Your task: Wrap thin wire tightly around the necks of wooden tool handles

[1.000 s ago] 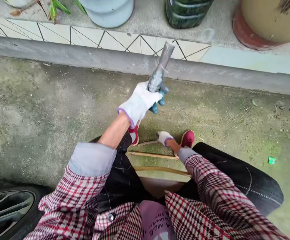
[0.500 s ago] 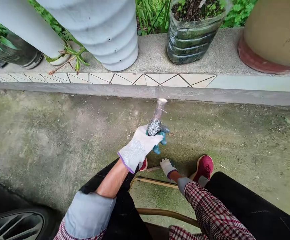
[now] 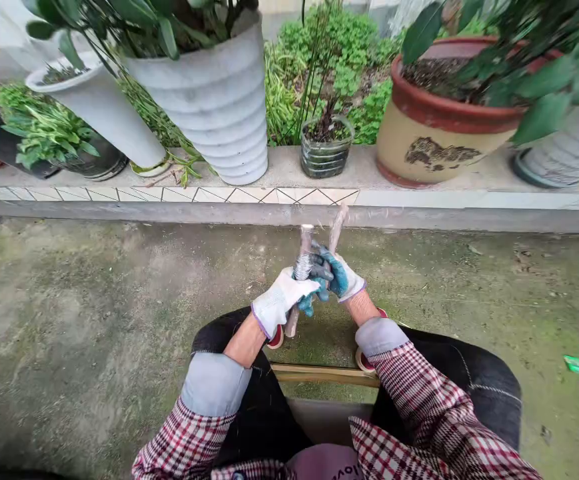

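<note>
In my gloved left hand (image 3: 289, 292) is a short wooden stick (image 3: 306, 239) with thin silvery wire (image 3: 302, 267) wound round its middle; the fingers are closed on it. My right hand (image 3: 342, 275), in a white glove with a blue-green coated palm, is closed on a second, bare wooden stick (image 3: 338, 227) that slants up and to the right. Both hands are close together above the ground between my knees, their fingers overlapping in view. A stick end (image 3: 292, 323) shows below my left hand; to which stick it belongs I cannot tell.
Ahead runs a low concrete ledge (image 3: 279, 163) with a tiled edge. On it stand a ribbed white pot (image 3: 219, 113), a cut plastic container (image 3: 325, 157) with soil and a tan pot (image 3: 424, 153) with a red rim. A green scrap (image 3: 574, 363) lies on the concrete ground (image 3: 119, 320).
My right hand has come up from the ground near my feet with a bare stick and joined my left hand. The view has tilted up, showing more of the pots.
</note>
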A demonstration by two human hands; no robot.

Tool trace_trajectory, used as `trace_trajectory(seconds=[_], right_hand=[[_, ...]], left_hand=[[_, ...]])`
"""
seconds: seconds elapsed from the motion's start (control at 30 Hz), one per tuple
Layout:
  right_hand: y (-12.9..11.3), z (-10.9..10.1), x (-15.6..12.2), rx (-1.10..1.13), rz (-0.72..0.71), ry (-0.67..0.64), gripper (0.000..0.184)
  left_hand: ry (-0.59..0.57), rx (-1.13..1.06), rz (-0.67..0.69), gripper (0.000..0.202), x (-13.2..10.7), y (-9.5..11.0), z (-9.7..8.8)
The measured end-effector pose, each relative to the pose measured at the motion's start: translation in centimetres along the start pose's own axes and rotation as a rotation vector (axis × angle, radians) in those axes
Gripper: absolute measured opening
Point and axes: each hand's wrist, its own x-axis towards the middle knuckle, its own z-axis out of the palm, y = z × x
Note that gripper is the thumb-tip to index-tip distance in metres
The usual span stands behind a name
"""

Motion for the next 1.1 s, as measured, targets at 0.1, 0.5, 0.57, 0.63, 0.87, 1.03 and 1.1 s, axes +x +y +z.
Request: trace_trajectory(seconds=[0.1, 0.5, 0.57, 0.63, 0.87, 1.03, 1.1], right_hand=[[-4.7, 2.9, -4.2, 0.289, -0.196, -0.061, 0.048], [-7.2, 5.7, -21.6, 0.441, -0.651, 0.070, 0.021], [-7.1, 5.6, -24.2, 0.437, -0.691, 0.136, 0.032], [-6.8, 4.8, -26.8, 0.416, -0.725, 0.203, 0.036], [-1.7, -3.2, -34.2, 0.241, -0.701, 0.582, 0.028], [1.7, -8.2, -35.0, 0.428, -0.569, 0.721, 0.027], [2.0, -9.3, -34.6, 0.483, -0.535, 0.753, 0.033]], left_hand=[[-0.064, -0.042, -0.003, 0.030, -3.7, -1.4, 1.1], [-0.105, -0.147, 0.094, 0.038, -14.5, -4.5, 0.4], [-0.138, -0.218, 0.139, 0.043, -15.2, -4.5, 0.3], [-0.157, -0.270, 0.185, 0.051, -15.8, -4.4, 0.0], [-0.082, -0.316, 0.362, 0.069, -18.4, -3.3, -1.7], [-0.069, -0.389, 0.457, 0.061, -18.8, -3.1, -2.8], [-0.076, -0.484, 0.510, 0.046, -19.2, -2.5, -4.2]])
